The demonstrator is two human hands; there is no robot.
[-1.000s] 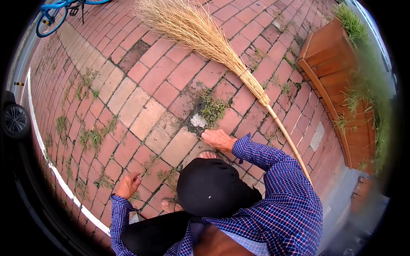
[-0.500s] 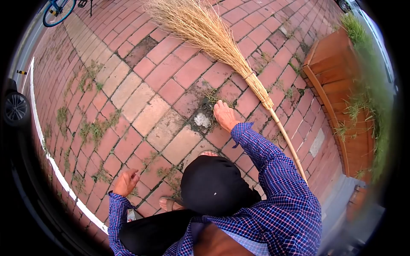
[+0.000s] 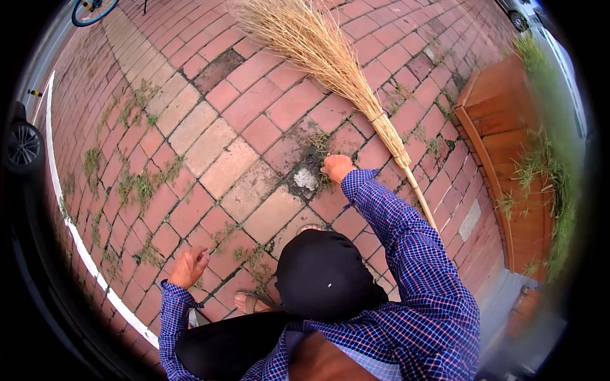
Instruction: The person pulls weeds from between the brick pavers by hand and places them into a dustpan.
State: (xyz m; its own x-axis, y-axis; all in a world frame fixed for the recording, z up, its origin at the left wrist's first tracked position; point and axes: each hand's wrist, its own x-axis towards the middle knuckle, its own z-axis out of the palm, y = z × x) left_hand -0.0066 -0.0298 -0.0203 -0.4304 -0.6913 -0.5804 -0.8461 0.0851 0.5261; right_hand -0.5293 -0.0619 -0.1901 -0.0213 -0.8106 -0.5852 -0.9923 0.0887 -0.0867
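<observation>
Rough straw broom [image 3: 343, 79] on matt brick paving [image 3: 260, 133], glossy wooden planter [image 3: 502, 133]

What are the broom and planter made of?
The broom head: matt, dry plant stems, judging by loose tan strands. The handle: smooth, probably bamboo or wood, being slim and pale. The planter: perhaps stained timber, from its orange-brown, board-like panels.
</observation>
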